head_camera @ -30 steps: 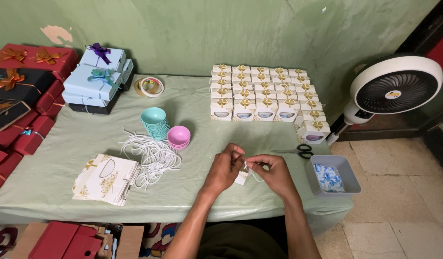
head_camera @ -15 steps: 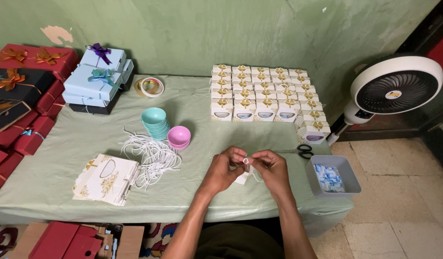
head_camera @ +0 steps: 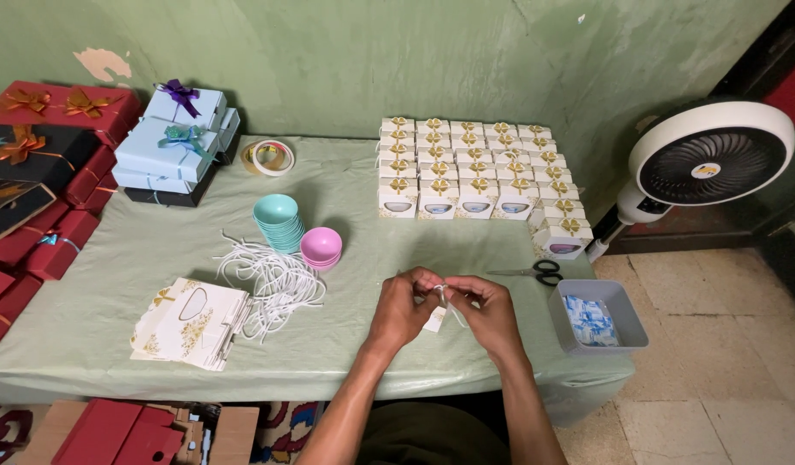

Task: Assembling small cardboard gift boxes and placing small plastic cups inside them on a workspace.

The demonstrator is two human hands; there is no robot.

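We have our left hand (head_camera: 403, 303) and right hand (head_camera: 486, 307) pinched together on a white cord (head_camera: 442, 297), probably knotting it; next needs a steady pull.

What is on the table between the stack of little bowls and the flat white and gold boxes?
In the head view, a loose pile of white cords lies between the teal and pink bowls and the flat white and gold boxes.
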